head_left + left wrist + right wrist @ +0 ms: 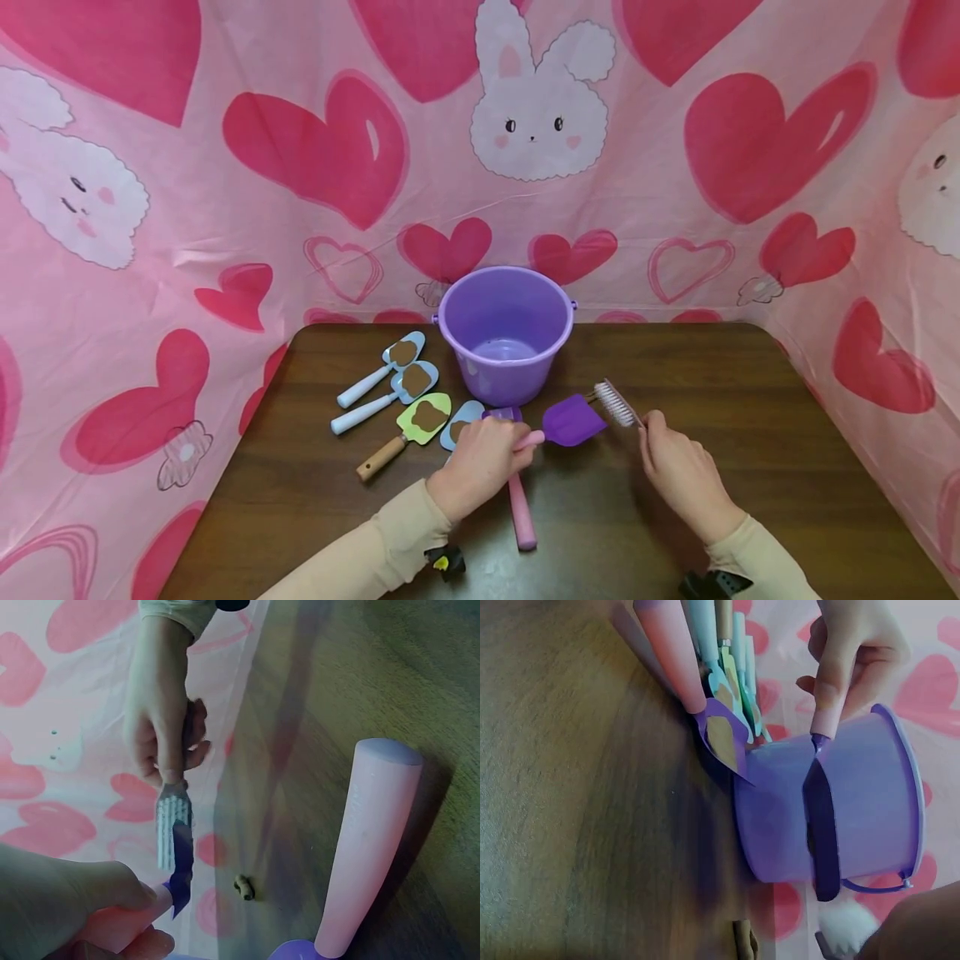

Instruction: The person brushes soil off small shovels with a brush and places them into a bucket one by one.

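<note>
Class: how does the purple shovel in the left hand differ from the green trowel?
The purple shovel is held in the left hand; the green trowel lies on the table. The shovel's handle is pink, the trowel's wood-coloured. The shovel's blade ends straighter, the trowel's rounder. Both have one blade and one handle.

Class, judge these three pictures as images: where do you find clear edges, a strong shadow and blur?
Head view: the purple shovel has fairly clear edges; left wrist view: the pink handle has a dark shadow beside it on the table; right wrist view: the white bristles of the brush look soft and blurred.
</note>
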Demonstrator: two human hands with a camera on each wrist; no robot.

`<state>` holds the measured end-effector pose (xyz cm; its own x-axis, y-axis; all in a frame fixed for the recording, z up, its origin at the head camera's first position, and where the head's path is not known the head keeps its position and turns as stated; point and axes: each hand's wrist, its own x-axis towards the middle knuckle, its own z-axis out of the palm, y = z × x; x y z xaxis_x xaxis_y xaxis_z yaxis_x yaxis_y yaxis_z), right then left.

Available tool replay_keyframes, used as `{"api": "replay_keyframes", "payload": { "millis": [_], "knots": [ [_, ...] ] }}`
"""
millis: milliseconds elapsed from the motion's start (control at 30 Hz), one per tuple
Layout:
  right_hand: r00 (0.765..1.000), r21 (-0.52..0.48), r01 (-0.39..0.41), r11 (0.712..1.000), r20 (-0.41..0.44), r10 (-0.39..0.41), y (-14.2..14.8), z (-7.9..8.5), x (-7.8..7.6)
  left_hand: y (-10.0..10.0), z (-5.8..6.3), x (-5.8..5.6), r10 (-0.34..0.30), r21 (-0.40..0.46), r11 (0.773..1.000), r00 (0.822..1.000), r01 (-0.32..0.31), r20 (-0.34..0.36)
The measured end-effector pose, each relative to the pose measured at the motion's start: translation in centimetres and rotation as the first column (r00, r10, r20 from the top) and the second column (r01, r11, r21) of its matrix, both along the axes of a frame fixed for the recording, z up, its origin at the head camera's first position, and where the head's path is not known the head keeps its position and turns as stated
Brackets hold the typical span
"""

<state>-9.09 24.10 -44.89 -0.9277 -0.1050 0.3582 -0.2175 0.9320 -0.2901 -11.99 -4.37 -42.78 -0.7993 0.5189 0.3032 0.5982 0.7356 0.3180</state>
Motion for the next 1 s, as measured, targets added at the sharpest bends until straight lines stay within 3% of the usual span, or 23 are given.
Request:
{"api": "replay_keyframes", "payload": {
  "millis": [167, 300, 733, 1000],
  "knots": [
    [0.998, 0.034, 0.042, 0.999, 0.045, -0.044, 0.0, -0.2, 0.2, 0.1, 0.2, 0.1, 0.000, 0.006, 1.000, 1.000, 0.000, -0.017],
    [0.994, 0.007, 0.044, 0.999, 0.101, -0.045, -0.2, -0.5, 0.3, 0.1, 0.3, 0.1, 0.009, 0.015, 1.000, 0.999, -0.009, -0.033],
    [0.991, 0.096, -0.042, 0.995, 0.127, 0.029, -1.2, -1.7, 0.5, 0.6, 0.9, 0.0, -0.023, 0.060, 0.998, 0.997, 0.027, -0.073],
    [0.981, 0.039, -0.100, 0.994, 0.173, 0.092, -2.6, -1.8, 0.8, 1.2, 0.8, 0.2, -0.018, 0.049, 0.999, 0.992, 0.024, -0.127]
  ]
}}
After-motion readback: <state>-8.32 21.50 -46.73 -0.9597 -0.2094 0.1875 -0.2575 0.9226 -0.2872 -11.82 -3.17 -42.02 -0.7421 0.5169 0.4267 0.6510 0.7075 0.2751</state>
